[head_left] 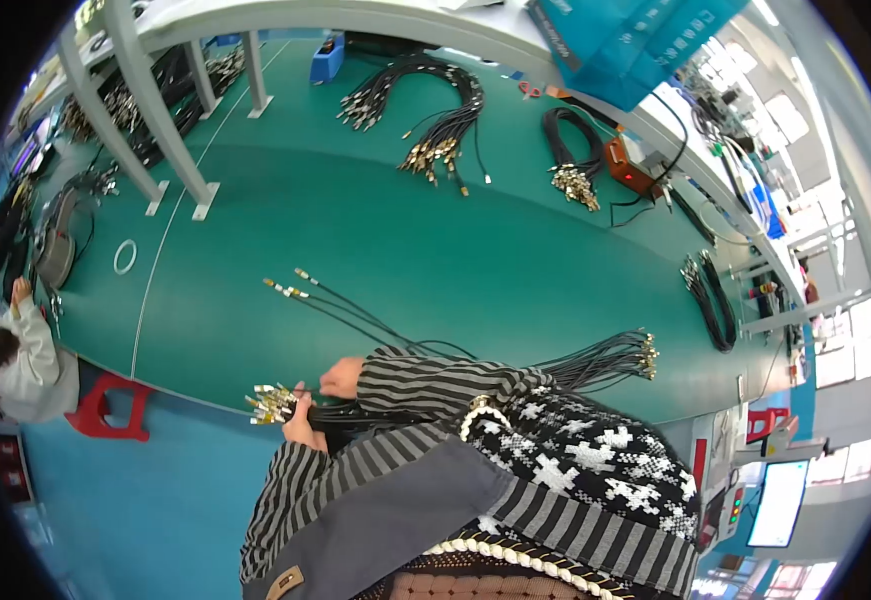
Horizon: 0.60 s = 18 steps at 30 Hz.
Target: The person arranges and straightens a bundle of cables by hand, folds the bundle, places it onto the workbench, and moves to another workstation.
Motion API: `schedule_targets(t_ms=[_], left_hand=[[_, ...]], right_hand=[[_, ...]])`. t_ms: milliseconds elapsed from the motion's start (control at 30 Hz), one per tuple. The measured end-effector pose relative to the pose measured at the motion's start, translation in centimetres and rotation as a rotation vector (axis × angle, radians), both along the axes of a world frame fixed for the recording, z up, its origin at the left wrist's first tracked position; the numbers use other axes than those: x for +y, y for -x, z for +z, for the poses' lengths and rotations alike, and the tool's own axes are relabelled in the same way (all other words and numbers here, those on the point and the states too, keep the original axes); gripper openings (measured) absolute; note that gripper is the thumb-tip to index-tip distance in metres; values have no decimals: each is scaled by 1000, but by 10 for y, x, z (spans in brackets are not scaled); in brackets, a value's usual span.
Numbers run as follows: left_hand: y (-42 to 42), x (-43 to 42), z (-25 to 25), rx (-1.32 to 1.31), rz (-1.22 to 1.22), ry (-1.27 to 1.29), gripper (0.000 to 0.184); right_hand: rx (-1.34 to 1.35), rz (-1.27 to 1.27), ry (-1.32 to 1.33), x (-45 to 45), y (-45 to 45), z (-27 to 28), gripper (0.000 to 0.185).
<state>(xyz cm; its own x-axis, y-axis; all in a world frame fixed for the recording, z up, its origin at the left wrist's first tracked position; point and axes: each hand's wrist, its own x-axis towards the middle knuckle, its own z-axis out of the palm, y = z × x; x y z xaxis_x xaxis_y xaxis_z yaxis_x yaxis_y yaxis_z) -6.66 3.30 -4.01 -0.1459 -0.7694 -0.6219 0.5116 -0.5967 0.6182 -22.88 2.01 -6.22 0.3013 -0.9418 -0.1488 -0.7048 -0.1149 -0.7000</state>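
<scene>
White ring (126, 257) flat on the green counter (356, 220), near a white shelf leg (169, 110). Blue bin (328, 62) at the far side — orange box (629, 172) toward the right. Teal bag (636, 50) above. Red stool (116, 431) at left, beside a person in white (31, 365) — lit screen (779, 503), lower right.

Points left forearm (291, 490) forward from bent elbow | has left hand (302, 424) curled in a closed grip, thumb raised | lays right forearm (436, 383) crosswise toward the left | holds right hand (342, 378) just beside left, fingers folded inward | has both off to left of torso (596, 465)
</scene>
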Motion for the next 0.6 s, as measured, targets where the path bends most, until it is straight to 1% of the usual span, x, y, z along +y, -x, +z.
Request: schedule_targets(t_ms=[33,133,200,233,367,433,467,533,567,600], left_hand=[[2,-3,-1,8,8,23,30],[-1,-6,-9,-1,-6,42,26],[-3,-3,-16,-25,9,36,22],[0,-2,-14,-21,9,33,22],[6,-3,5,-30,25,7,18],[5,-4,5,113,4,-13,14],[5,-6,0,109,8,-21,14],[1,-9,-14,210,-35,-30,14],[3,-11,-3,212,-79,-52,13],[5,-10,4,224,-69,-45,11]], right_hand=[[96,91,-55,-1,5,1,26],[51,106,-110,9,14,21,26],[-47,132,-126,17,13,28,28],[-44,132,-128,18,15,24,28],[-135,277,-176,10,17,-6,29],[-220,278,-258,7,24,-4,32],[-224,281,-267,5,29,8,32],[-236,101,-547,-2,35,32,33],[-282,-36,-346,-6,39,-5,35],[-307,-105,-363,-14,48,5,33]])
